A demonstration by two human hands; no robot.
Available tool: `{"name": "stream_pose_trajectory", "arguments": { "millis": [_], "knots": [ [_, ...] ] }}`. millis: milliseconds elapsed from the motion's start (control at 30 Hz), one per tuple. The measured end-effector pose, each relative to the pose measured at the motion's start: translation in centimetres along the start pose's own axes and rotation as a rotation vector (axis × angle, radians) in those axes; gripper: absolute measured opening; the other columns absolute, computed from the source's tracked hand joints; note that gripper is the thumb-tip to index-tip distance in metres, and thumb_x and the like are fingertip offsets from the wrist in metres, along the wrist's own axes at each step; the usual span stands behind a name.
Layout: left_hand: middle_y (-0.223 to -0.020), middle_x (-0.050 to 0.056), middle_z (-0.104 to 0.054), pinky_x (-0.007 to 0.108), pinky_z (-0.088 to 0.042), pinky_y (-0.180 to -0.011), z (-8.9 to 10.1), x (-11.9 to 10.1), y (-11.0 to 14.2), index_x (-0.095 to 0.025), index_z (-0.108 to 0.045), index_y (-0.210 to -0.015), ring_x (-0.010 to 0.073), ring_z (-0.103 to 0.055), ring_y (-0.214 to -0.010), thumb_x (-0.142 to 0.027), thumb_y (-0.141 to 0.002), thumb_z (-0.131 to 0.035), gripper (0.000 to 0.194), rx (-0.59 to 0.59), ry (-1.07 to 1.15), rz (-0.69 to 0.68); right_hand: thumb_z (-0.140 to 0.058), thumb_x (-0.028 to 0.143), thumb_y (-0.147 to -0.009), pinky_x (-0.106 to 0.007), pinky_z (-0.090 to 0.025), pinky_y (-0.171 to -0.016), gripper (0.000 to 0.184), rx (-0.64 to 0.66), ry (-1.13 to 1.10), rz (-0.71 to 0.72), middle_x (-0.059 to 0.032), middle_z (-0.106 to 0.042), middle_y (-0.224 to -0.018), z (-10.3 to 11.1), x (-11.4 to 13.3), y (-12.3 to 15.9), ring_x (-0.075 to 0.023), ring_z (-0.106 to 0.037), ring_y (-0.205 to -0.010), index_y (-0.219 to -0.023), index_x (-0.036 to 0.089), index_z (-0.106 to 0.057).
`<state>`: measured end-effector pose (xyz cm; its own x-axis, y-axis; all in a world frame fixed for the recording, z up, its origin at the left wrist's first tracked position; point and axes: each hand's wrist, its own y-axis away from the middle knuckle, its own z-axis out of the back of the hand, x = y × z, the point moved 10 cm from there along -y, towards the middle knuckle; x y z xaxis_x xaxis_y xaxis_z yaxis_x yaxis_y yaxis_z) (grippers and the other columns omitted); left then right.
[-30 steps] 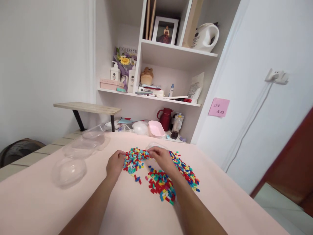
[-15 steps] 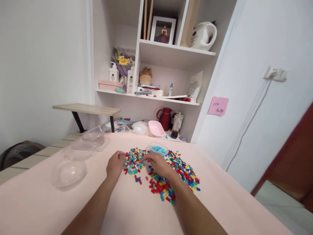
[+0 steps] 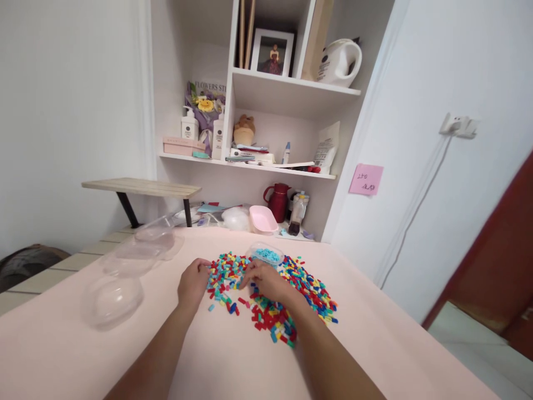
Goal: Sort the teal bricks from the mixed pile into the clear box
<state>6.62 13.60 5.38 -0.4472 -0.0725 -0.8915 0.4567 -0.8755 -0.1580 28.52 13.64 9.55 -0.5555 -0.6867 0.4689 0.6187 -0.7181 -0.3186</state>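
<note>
Small plastic bricks in many colours lie in two heaps on the pink tabletop (image 3: 233,355). My left hand (image 3: 194,284) rests at the left edge of the left brick heap (image 3: 227,269), fingers curled together; any piece in them is too small to make out. Over that heap's right side, my right hand (image 3: 266,280) points its bent fingers down among the bricks, thumb and forefinger close together, and what lies between them is hidden. The right brick heap (image 3: 310,289) spreads beside and partly behind my right wrist. Just beyond the hand stands a clear container (image 3: 282,259) of light blue bricks (image 3: 267,255).
Clear plastic containers (image 3: 114,300) stand along the table's left side. At the back are a pink basket (image 3: 263,219), a red jug (image 3: 278,201) and a bottle (image 3: 297,214). A small wooden stand (image 3: 141,188) is at left, below white shelves (image 3: 291,171).
Several bricks have shifted toward me at the front of the left heap. My right fingertips have moved slightly lower and nearer. The whole view has shifted a little.
</note>
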Motion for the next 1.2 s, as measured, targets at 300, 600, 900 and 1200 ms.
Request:
{"name": "stream_pose_trajectory", "arguments": {
  "millis": [300, 600, 900, 1200],
  "knots": [
    [-0.083, -0.001, -0.073, 0.025, -0.043, -0.060, 0.0, -0.1, 0.1, -0.026, -0.068, -0.087, 0.0153, -0.065, -0.075, -0.021, -0.082, -0.042, 0.027, 0.002, 0.003, 0.000, -0.047, 0.009, -0.088, -0.030, -0.043, -0.095, 0.043, -0.041, 0.098, -0.059, -0.0081, -0.065, -0.116, -0.1, -0.2, 0.1, -0.0204, -0.059, -0.109, -0.121, 0.025, -0.068],
    [-0.083, -0.001, -0.072, 0.026, -0.042, -0.062, 0.1, -0.2, 0.2, -0.027, -0.067, -0.087, 0.0159, -0.065, -0.075, -0.022, -0.082, -0.041, 0.027, 0.006, -0.002, 0.006, -0.048, 0.011, -0.087, -0.027, -0.045, -0.083, 0.029, -0.005, 0.159, -0.137, -0.0036, -0.074, -0.096, 0.5, -0.9, 0.3, -0.0190, -0.065, -0.093, -0.095, 0.023, -0.074],
    [-0.083, -0.002, -0.072, 0.027, -0.042, -0.064, 0.2, -0.5, 0.6, -0.028, -0.066, -0.085, 0.0161, -0.065, -0.076, -0.022, -0.082, -0.040, 0.027, 0.000, -0.004, -0.004, -0.060, 0.015, -0.080, -0.030, -0.043, -0.089, 0.021, -0.033, 0.065, -0.114, -0.0048, -0.073, -0.099, -1.2, 0.1, -0.8, -0.0215, -0.061, -0.101, -0.091, 0.024, -0.076],
    [-0.082, -0.002, -0.072, 0.026, -0.044, -0.066, 0.1, -0.2, 0.4, -0.028, -0.066, -0.086, 0.0156, -0.065, -0.075, -0.021, -0.081, -0.042, 0.026, 0.004, -0.008, -0.002, -0.064, 0.015, -0.071, -0.023, -0.043, -0.063, 0.009, -0.141, -0.277, -0.218, 0.0009, -0.069, -0.069, -0.4, -2.8, -0.6, -0.0142, -0.061, -0.065, -0.073, 0.020, -0.071]
  ]
}}
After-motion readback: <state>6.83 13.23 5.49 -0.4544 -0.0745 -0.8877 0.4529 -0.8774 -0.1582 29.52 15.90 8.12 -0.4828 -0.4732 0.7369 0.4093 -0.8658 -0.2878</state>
